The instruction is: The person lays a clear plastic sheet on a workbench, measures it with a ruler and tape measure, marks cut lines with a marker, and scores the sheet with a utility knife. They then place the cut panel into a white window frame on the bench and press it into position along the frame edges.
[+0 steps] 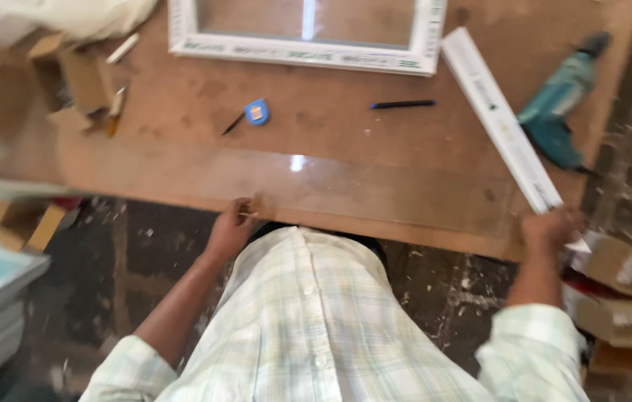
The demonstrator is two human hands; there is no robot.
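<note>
Left hand [232,225]: fingers pinch the near edge of the clear glass sheet [293,186] | Right hand [550,227]: fingers closed on the sheet's right end, beside the white strip [499,119] | Sheet: flat along the brown bench [182,97] front | Beyond: white frame [308,52], tape measure [257,112], pen [403,104], teal drill [561,104].

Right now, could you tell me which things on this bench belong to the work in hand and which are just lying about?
In hand:
- glass sheet, gripped at its near edge by left hand and right hand

Lying about:
- white frame
- white strip, next to the right hand
- teal drill
- tape measure
- black pen
- cardboard boxes
</note>
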